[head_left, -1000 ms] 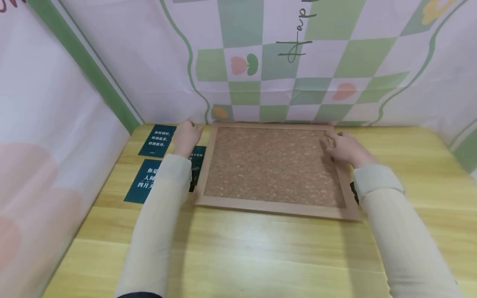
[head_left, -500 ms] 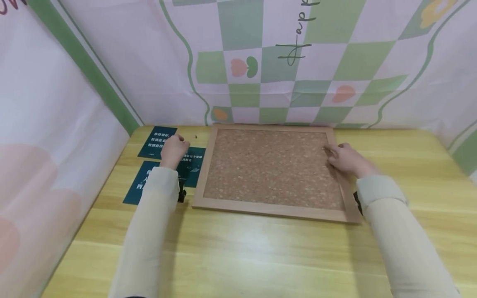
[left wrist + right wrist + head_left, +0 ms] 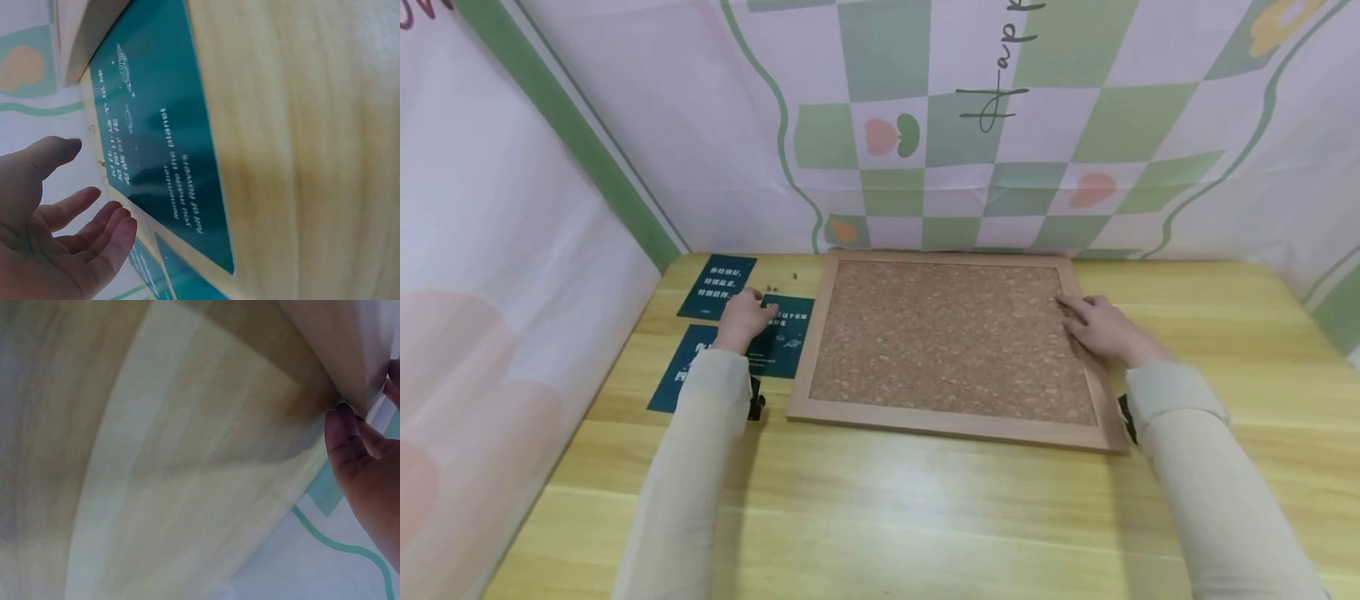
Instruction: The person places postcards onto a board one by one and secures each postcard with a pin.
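In the head view, the corkboard sits right of the cards. At the left wrist, your left hand is empty, loosely spread; at the right, your right hand pinches the corkboard's edge: grip lightly, evenly.

You are at a screened-off table corner; whether it stands in a home, office or studio, you cannot tell. Your pale yellow wood-grain table backs onto a white fabric hanging with green checks and pink fruit, and a white, pink-patterned cloth encloses your left.
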Available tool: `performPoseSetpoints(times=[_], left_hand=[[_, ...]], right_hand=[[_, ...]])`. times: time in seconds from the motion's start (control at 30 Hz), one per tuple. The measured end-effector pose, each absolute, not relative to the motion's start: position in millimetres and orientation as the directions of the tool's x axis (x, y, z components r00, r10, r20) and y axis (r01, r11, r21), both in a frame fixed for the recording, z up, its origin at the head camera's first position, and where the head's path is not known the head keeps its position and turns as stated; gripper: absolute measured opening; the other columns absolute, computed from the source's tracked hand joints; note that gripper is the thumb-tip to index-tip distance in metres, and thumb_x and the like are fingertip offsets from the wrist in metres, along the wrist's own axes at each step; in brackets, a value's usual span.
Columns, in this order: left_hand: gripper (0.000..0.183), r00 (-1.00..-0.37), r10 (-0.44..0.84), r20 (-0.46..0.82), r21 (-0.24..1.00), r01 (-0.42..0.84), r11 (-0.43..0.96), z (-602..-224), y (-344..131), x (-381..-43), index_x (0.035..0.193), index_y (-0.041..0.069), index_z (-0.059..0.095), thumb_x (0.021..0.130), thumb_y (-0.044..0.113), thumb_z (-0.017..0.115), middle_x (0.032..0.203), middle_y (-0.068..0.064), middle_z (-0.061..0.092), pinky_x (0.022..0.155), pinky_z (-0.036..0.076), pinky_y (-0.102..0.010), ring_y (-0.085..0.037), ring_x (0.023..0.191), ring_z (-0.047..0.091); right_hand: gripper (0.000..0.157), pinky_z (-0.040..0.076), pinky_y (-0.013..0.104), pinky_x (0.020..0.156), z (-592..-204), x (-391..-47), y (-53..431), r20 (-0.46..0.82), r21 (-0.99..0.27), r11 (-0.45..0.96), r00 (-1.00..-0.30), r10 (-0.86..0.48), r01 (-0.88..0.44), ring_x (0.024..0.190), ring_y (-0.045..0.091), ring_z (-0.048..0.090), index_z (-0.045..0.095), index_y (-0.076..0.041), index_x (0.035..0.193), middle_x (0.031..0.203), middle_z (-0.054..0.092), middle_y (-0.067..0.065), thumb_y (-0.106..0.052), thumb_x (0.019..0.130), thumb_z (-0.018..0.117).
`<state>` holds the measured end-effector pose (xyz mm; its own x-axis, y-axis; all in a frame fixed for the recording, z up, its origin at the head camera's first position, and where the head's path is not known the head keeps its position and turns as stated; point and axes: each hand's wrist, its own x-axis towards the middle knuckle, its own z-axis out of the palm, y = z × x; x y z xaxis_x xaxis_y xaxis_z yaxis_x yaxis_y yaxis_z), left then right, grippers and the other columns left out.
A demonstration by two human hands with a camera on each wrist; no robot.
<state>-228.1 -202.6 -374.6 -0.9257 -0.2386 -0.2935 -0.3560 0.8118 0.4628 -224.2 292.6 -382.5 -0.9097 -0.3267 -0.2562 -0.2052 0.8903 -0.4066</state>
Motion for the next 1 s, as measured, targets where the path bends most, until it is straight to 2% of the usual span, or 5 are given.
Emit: performPoseSetpoints(times=[0.23,0.43,1.0], left_hand=[[0.066,-0.911,-0.251,-0.326,0.464,-0.386,0.797,-379,-201,-227,0.144,-0.003,0.032,0.094,0.031,0.059,0.143,-0.027,0.040,0.108,0.040,-0.049,-0.038,0.127,0.046],[0.073,-0.908,-0.252,-0.334,0.461,-0.390,0.797,-383,-202,-225,0.146,-0.002,0.031,0.091,0.036,0.062,0.143,-0.028,0.035,0.108,0.038,-0.053,-0.041,0.128,0.042],[0.076,-0.914,-0.234,-0.333,0.407,-0.362,0.838,-385,-201,-226,0.142,-0.006,0.033,0.089,0.037,0.066,0.142,-0.032,0.032,0.107,0.037,-0.055,-0.046,0.131,0.034]], right_hand=[[0.054,0.023,0.073,0.102,-386,-224,295,-0.283,-0.429,0.889,-0.910,-0.303,-0.162,0.123,0.066,0.021,0.015,0.005,0.149,0.139,0.018,0.049,-0.018,0.103,0.032],[0.054,0.020,0.075,0.102,-387,-224,294,-0.294,-0.427,0.893,-0.911,-0.287,-0.144,0.124,0.069,0.018,0.014,0.003,0.150,0.141,0.013,0.048,-0.022,0.104,0.029],[0.054,0.019,0.074,0.102,-389,-224,294,-0.284,-0.445,0.886,-0.918,-0.278,-0.130,0.126,0.066,0.016,0.013,0.002,0.150,0.142,0.013,0.046,-0.022,0.104,0.028]])
